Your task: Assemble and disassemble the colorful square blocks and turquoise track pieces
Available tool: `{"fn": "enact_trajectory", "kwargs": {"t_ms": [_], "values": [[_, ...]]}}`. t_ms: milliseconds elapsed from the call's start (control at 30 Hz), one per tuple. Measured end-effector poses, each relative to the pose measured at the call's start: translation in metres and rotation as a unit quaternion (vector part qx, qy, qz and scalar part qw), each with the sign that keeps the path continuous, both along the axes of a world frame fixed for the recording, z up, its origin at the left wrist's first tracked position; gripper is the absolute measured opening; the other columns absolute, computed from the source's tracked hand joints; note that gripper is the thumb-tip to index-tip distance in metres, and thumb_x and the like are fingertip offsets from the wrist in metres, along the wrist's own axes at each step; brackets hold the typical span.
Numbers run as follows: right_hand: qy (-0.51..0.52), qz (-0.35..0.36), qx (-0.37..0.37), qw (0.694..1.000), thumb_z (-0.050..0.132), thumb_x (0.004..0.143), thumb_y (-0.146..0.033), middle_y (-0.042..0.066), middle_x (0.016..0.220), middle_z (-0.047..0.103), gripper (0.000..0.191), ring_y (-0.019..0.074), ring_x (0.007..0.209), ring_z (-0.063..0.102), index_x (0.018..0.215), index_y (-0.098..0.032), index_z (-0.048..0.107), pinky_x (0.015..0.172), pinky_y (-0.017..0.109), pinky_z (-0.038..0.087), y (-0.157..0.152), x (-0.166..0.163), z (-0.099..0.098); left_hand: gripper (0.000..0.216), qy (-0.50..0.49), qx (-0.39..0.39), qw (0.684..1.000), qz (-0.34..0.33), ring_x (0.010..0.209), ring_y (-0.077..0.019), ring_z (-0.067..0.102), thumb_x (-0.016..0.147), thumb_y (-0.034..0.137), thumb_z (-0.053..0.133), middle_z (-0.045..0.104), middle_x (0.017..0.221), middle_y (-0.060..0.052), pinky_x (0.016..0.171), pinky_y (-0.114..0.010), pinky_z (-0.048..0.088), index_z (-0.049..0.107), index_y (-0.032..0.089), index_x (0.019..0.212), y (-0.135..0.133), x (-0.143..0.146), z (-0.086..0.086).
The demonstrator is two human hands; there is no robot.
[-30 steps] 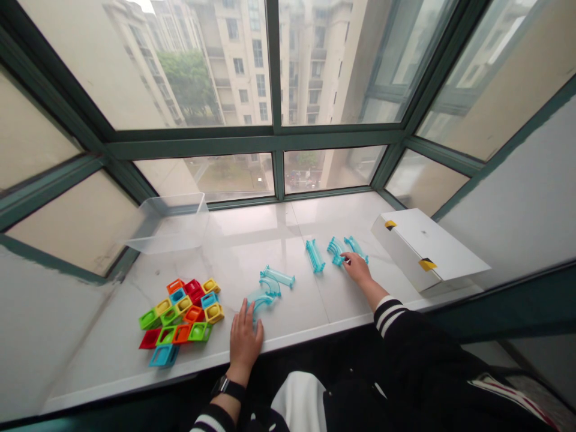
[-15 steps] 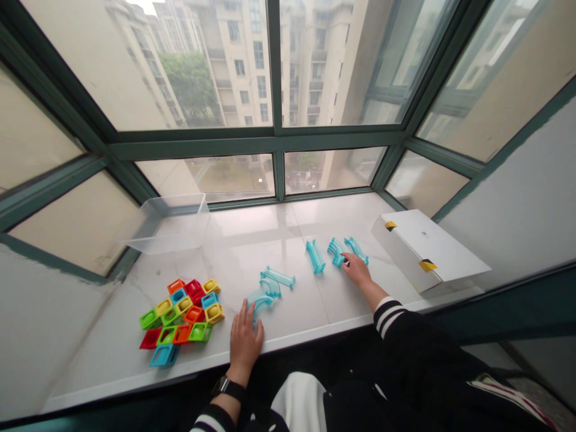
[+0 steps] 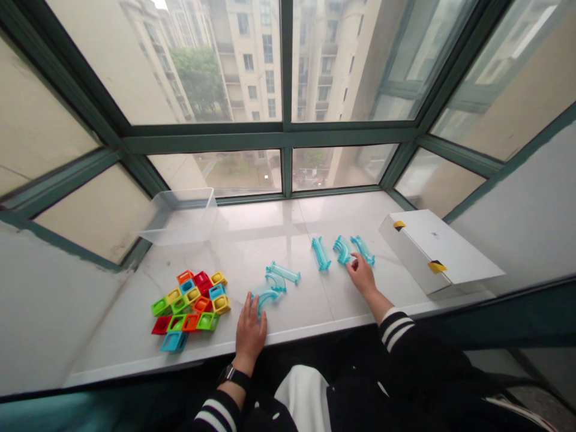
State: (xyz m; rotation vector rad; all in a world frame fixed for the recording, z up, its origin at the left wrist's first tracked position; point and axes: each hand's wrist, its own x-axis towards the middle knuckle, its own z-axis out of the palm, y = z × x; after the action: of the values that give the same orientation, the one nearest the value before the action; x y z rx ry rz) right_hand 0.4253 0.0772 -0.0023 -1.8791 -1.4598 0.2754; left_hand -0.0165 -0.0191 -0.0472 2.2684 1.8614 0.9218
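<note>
Bright, flat daylight thru window glass (image 3: 243, 66), overcast look, no direct sun. Marble sill (image 3: 288, 231) evenly lit, w/ soft pale glare near the glass. Only faint shadows by right hand (image 3: 362, 277). Hazy, washed-out bldgs (image 3: 263, 66) outside. Wide-angle bowing at edges, esp. on green window frame (image 3: 288, 137). No obvious motion blur, focus OK throughout, small details slightly soft.

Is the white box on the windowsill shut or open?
Shut: the white box shows a flat top lying down over it, no gap visible, with a yellow-and-black tab at its edge.
</note>
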Motion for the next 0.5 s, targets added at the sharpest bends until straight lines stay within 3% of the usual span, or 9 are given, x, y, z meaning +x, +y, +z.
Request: {"fn": "enact_trajectory", "kwargs": {"t_ms": [67,200,333,433,500], "values": [[0.052,0.007,0.002,0.999,0.056,0.088,-0.039,0.001,0.075,0.065,0.036,0.0239,0.071,0.065,0.118,-0.021,0.064,0.075,0.037,0.053,-0.02,-0.017,-0.008,0.065,-0.016,0.005,1.0,-0.003,0.153,-0.0348,0.046,0.103,0.023,0.047,0.036,0.171,-0.02,0.114,-0.052,0.051,0.031,0.017,0.165,-0.001,0.0,0.0],[0.086,0.146,-0.025,0.985,0.055,0.093,-0.037,-0.001,0.072,0.063,0.023,0.0222,0.067,0.064,0.109,-0.026,0.066,0.073,0.037,0.056,-0.057,-0.066,-0.022,0.065,-0.034,0.009,0.999,-0.007,0.152,-0.0332,0.047,0.102,0.021,0.048,0.041,0.167,-0.022,0.113,-0.05,0.054,0.029,0.015,0.164,-0.003,0.002,0.004],[0.083,0.285,-0.023,0.955,0.06,0.093,-0.028,0.005,0.103,0.069,0.03,0.021,0.08,0.068,0.122,-0.028,0.066,0.079,0.037,0.06,-0.07,-0.126,-0.019,0.063,-0.055,-0.003,0.998,-0.023,0.152,-0.031,0.047,0.101,0.019,0.048,0.042,0.165,-0.021,0.115,-0.048,0.053,0.032,0.016,0.161,-0.007,0.003,0.012],[0.056,0.35,-0.022,0.935,0.071,0.088,-0.023,0.009,0.125,0.065,0.051,0.023,0.093,0.069,0.138,-0.029,0.06,0.089,0.042,0.061,-0.065,-0.165,-0.012,0.062,-0.068,-0.014,0.997,-0.041,0.153,-0.0292,0.045,0.1,0.017,0.049,0.041,0.166,-0.019,0.118,-0.047,0.051,0.032,0.017,0.16,-0.009,0.002,0.016],[0.034,0.374,-0.037,0.926,0.073,0.087,-0.021,0.011,0.127,0.065,0.057,0.0246,0.095,0.068,0.141,-0.028,0.058,0.093,0.046,0.061,-0.059,-0.186,-0.01,0.063,-0.071,-0.015,0.996,-0.051,0.154,-0.0284,0.044,0.1,0.017,0.05,0.04,0.167,-0.019,0.12,-0.046,0.05,0.032,0.018,0.16,-0.011,0.001,0.016]]}}
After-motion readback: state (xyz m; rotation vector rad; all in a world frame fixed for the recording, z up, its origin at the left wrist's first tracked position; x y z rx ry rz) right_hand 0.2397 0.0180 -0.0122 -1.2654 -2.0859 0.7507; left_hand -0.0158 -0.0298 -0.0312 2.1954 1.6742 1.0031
